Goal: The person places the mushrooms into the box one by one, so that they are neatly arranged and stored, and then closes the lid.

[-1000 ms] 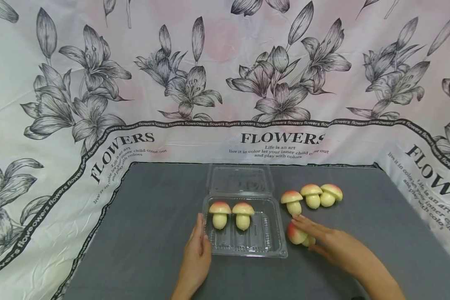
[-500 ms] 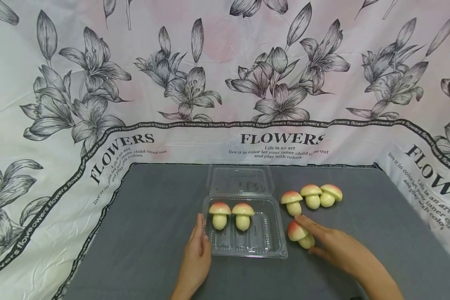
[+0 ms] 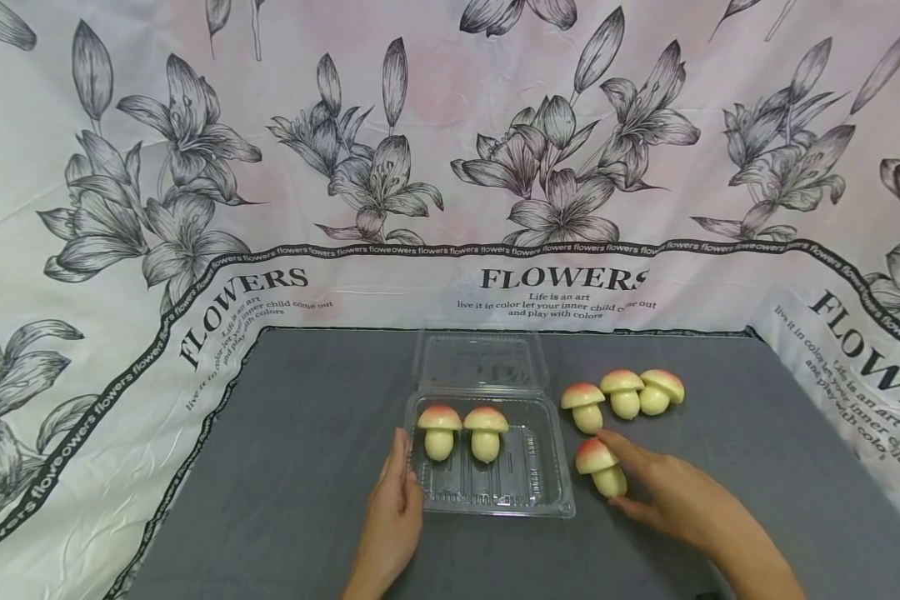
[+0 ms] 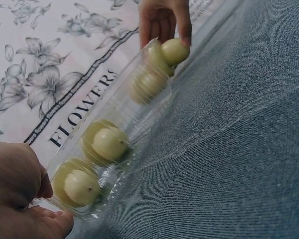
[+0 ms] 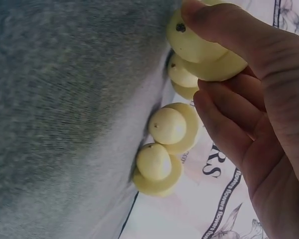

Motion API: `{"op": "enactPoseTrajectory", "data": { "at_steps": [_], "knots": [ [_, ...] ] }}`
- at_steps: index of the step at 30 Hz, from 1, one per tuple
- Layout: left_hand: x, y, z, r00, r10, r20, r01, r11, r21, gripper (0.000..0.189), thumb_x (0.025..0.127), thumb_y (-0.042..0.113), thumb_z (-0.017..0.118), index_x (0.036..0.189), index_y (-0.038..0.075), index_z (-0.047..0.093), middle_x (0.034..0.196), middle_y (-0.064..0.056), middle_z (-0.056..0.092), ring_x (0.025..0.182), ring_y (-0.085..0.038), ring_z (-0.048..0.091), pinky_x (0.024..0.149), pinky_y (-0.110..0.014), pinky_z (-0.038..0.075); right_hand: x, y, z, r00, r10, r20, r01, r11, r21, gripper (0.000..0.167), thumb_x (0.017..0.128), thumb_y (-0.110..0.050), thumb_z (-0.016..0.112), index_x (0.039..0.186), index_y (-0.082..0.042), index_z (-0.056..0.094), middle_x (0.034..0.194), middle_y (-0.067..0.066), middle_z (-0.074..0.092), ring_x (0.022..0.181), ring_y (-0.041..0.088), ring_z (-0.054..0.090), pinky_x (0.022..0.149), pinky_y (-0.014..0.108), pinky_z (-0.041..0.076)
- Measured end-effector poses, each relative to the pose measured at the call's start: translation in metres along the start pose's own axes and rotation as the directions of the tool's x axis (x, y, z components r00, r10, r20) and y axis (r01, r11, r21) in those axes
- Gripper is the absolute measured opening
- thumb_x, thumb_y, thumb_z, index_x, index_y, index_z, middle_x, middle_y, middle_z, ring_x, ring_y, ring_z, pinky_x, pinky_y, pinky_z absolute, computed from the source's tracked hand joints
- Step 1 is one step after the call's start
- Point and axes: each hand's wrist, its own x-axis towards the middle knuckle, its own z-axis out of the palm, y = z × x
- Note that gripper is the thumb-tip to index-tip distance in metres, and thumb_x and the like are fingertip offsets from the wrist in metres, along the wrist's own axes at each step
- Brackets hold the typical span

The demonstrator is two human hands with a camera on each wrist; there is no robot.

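A clear plastic clamshell box [image 3: 536,500] stands with its lid [image 3: 480,358] folded back. Two toy mushrooms, with red-and-yellow caps and pale stems, lie side by side in it: one on the left [image 3: 439,442], one to its right [image 3: 486,442]. My left hand [image 3: 393,517] holds the box's left side, thumb and fingers at its edge in the left wrist view. Just right of the box, my right hand [image 3: 675,500] pinches another toy mushroom [image 3: 607,482] between thumb and fingers; its stem [image 5: 197,45] faces the right wrist camera.
Three more toy mushrooms lie behind the right hand: a near one [image 3: 585,408], a middle one [image 3: 624,393] and a tilted one [image 3: 662,392]. A dark grey cloth [image 3: 307,467] covers the table. Behind hangs a flower-printed curtain [image 3: 435,183].
The toy mushroom at my right hand has turned more upright, with its stem swinging toward the front. My right fingers shifted slightly around it. The left hand and the box have stayed put.
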Motion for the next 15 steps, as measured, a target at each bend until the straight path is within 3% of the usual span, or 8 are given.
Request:
{"op": "enactPoseTrajectory", "data": {
  "at_steps": [3, 6, 10, 13, 15],
  "knots": [
    [0.000, 0.000, -0.001, 1.000, -0.003, 0.000, 0.003, 1.000, 0.001, 0.067, 0.108, -0.006, 0.045, 0.168, 0.005, 0.019, 0.172, -0.021, 0.026, 0.136, -0.032, 0.047, 0.064, -0.027, 0.043, 0.003, -0.002, -0.006, 0.999, 0.039, -0.010, -0.038, 0.999, 0.018, 0.085, 0.080, -0.026, 0.094, 0.152, -0.017, 0.051, 0.068, -0.009, 0.060, 0.057, 0.000, 0.048, 0.057, 0.033, 0.048],
    [0.000, 0.000, -0.001, 1.000, -0.008, -0.002, 0.008, 1.000, 0.020, 0.067, 0.108, -0.005, 0.046, 0.169, 0.006, 0.020, 0.172, -0.020, 0.027, 0.138, -0.030, 0.047, 0.069, -0.027, 0.045, 0.006, -0.004, -0.011, 0.998, 0.037, -0.050, -0.036, 0.999, 0.027, 0.081, 0.079, -0.025, 0.095, 0.148, -0.017, 0.051, 0.071, -0.008, 0.063, 0.057, 0.004, 0.053, 0.055, 0.032, 0.047],
    [0.000, 0.000, -0.002, 1.000, -0.017, 0.007, 0.016, 0.999, 0.034, 0.067, 0.109, -0.003, 0.046, 0.169, 0.008, 0.019, 0.172, -0.019, 0.027, 0.135, -0.031, 0.050, 0.068, -0.028, 0.046, 0.010, -0.008, -0.018, 0.995, 0.035, -0.091, -0.033, 0.999, 0.031, 0.081, 0.078, -0.026, 0.095, 0.147, -0.019, 0.052, 0.092, 0.003, 0.075, 0.065, 0.009, 0.064, 0.058, 0.036, 0.052],
    [0.001, 0.000, -0.002, 1.000, -0.025, 0.015, 0.024, 0.999, 0.026, 0.067, 0.109, -0.002, 0.045, 0.170, 0.009, 0.018, 0.172, -0.019, 0.026, 0.127, -0.034, 0.053, 0.063, -0.028, 0.044, 0.013, -0.012, -0.021, 0.995, 0.047, -0.088, -0.044, 0.998, 0.037, 0.082, 0.079, -0.029, 0.095, 0.149, -0.021, 0.052, 0.076, -0.009, 0.066, 0.056, 0.001, 0.051, 0.056, 0.033, 0.048],
    [0.001, 0.000, -0.002, 1.000, -0.022, 0.014, 0.021, 0.999, 0.025, 0.067, 0.109, -0.003, 0.045, 0.170, 0.010, 0.018, 0.172, -0.019, 0.027, 0.129, -0.034, 0.053, 0.063, -0.028, 0.044, 0.015, -0.015, -0.023, 0.995, 0.053, -0.083, -0.049, 0.998, 0.046, 0.082, 0.081, -0.030, 0.094, 0.151, -0.021, 0.052, 0.064, -0.016, 0.052, 0.051, -0.003, 0.040, 0.055, 0.029, 0.044]
  ]
}}
